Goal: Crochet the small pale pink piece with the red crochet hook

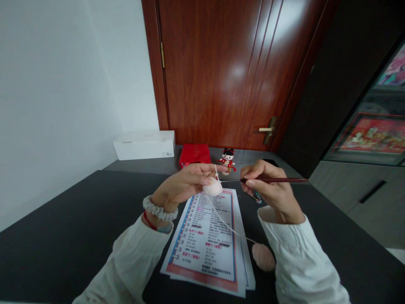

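My left hand (pixel 190 180) pinches a small, pale pink crochet piece (pixel 213 187), with yarn looped up over its outstretched index finger. My right hand (pixel 267 185) grips the dark reddish handle of a crochet hook (pixel 286 180). The hook's thin metal shaft reaches left to the edge of the crochet piece. From that piece a strand of yarn runs down across the printed sheets to a pale pink yarn ball (pixel 263 256) beside my right sleeve. Printed pattern sheets (pixel 218 253) with pink headings lie below my hands.
Along the back of the dark table (pixel 79 211) stand a long white box (pixel 144 145), a red pouch (pixel 195 153) and a small crocheted doll (pixel 228 159). Small metallic items (pixel 257 197) lie by my right hand. A wooden door (pixel 218 76) rises behind.
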{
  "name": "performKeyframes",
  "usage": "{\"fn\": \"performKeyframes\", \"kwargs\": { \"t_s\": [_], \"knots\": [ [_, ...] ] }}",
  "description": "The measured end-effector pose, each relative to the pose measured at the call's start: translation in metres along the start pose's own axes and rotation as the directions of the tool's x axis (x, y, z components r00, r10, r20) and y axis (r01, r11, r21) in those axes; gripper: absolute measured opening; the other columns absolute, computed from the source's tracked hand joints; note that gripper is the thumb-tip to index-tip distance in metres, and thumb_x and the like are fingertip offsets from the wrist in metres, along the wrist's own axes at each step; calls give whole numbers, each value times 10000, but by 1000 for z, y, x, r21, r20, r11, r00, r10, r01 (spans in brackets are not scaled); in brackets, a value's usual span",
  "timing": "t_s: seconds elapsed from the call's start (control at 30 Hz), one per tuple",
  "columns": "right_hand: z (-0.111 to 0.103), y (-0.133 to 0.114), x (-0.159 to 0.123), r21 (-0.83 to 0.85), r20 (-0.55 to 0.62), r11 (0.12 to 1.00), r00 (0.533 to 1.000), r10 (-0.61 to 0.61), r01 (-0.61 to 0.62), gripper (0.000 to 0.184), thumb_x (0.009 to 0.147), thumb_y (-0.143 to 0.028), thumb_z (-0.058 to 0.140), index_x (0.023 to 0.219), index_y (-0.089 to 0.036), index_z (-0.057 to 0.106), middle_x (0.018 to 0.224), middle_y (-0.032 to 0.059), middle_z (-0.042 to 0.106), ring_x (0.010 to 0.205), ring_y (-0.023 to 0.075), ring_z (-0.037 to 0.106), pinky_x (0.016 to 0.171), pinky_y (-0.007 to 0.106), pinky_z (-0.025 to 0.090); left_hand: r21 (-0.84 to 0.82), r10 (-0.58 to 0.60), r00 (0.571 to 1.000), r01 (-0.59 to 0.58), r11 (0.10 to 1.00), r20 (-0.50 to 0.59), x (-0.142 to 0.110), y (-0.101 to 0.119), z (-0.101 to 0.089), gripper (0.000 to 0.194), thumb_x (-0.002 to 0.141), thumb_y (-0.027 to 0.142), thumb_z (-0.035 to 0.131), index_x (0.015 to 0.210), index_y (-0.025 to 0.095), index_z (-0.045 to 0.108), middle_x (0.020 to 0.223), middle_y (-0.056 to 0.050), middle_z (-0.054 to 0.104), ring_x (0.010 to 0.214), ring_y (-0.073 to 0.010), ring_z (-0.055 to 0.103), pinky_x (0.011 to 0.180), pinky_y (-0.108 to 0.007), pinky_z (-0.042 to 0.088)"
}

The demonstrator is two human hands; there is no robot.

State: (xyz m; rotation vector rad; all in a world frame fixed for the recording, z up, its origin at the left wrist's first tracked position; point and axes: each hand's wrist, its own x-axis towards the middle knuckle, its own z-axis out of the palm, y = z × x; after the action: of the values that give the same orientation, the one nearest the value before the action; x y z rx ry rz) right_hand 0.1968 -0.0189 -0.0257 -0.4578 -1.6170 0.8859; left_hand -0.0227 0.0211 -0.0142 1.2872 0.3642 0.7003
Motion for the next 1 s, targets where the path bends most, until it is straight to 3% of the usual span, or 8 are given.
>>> {"fn": "performKeyframes", "kwargs": {
  "t_s": [0.13, 0.3, 0.7, 0.83, 1.0],
  "knots": [
    [8, 2, 6, 168, -34, 983, 996, 79, -73, 228, 768, -314, 717, 682, -197, 541, 524, -47, 572, 430, 97, 471, 388, 212, 337, 143, 158, 983, -144, 979, -94, -2, 1, 12, 401, 732, 169, 696, 1131, 140, 658, 774, -17, 631, 672, -104, 571, 666, -239, 416],
    [10, 0, 7, 65, -102, 997, 993, 58, -52, 166, 804, -251, 682, 709, -196, 558, 586, -34, 607, 477, 99, 499, 438, 224, 370, 384, 325, 926, -234, 893, -191, 1, 3, 22, 430, 768, 179, 674, 1192, 148, 604, 707, 28, 602, 673, -104, 572, 678, -244, 437],
    [16, -6, 2, -224, -156, 975, 987, -39, 3, 128, 852, -226, 628, 749, -201, 556, 639, -32, 584, 542, 103, 507, 486, 233, 375, 502, 382, 889, -218, 837, -251, 5, 5, 29, 398, 789, 167, 629, 1181, 119, 583, 691, 27, 589, 658, -114, 584, 656, -254, 456],
    [24, -9, 3, -460, -142, 885, 979, -150, 69, 118, 881, -225, 592, 775, -213, 542, 656, -32, 575, 557, 103, 509, 513, 240, 391, 525, 408, 862, -208, 826, -300, 7, 8, 30, 424, 784, 162, 637, 1200, 101, 579, 684, 23, 605, 654, -111, 580, 664, -253, 454],
    [37, -13, 6, -707, -19, 675, 949, -315, 210, 105, 892, -165, 540, 811, -225, 514, 705, -9, 607, 602, 124, 563, 558, 258, 444, 537, 442, 825, -209, 817, -352, 12, 13, 33, 458, 785, 183, 651, 1229, 99, 574, 689, 9, 633, 638, -113, 574, 644, -253, 448]
  ]
}}
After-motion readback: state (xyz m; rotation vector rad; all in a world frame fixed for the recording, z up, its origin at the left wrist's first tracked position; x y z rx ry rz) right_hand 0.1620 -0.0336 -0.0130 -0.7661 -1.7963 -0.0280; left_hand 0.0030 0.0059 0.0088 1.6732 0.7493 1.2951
